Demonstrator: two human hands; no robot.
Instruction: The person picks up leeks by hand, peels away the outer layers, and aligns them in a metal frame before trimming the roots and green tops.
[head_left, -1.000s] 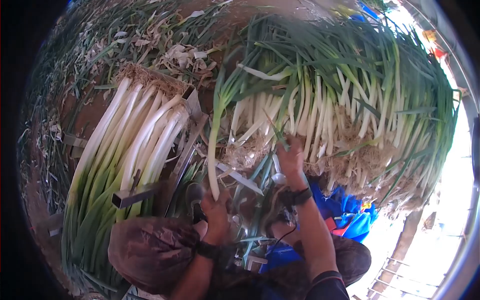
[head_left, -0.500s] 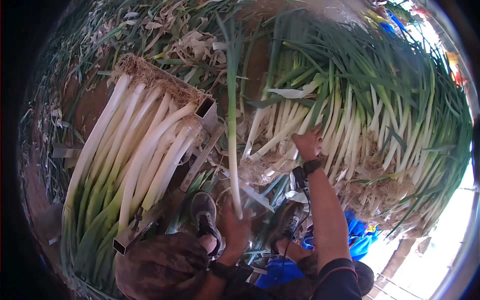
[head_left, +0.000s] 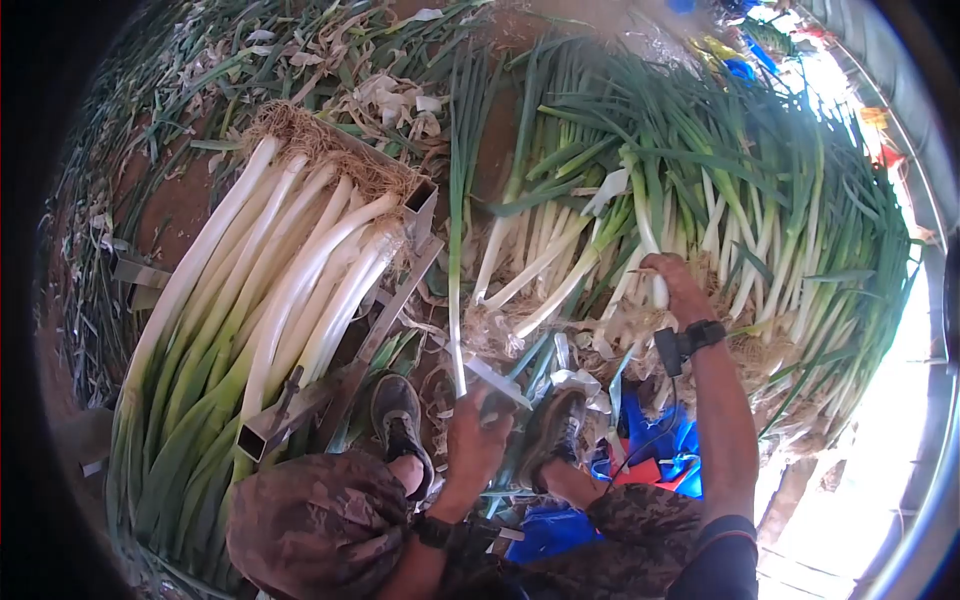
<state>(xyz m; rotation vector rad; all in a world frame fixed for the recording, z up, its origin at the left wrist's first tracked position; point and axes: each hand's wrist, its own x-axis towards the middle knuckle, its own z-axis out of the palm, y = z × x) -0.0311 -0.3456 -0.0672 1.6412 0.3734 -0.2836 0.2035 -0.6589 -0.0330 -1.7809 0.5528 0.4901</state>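
My left hand (head_left: 476, 440) is low in the middle, closed at the white lower end of a long green onion (head_left: 455, 290) whose green leaves point away from me. To the right, my right hand (head_left: 682, 288) grips another green onion (head_left: 644, 215) near its white base, at the front of a big pile of green onions (head_left: 770, 215). Roots and leaves partly hide that stalk. On my left, a bundle of thick green onions (head_left: 240, 270) lies across a metal frame (head_left: 345, 395), root ends away from me.
Loose leaves and dry peelings (head_left: 385, 100) cover the ground behind. A square metal tube end (head_left: 422, 195) sticks out beside the bundle's roots. My shoes (head_left: 400, 420) stand between bundle and pile. Blue plastic (head_left: 555, 535) lies near my legs.
My right hand has moved right and toward me along the pile and now closes on a green onion. The view has shifted slightly; my left hand stays at its stalk's base.
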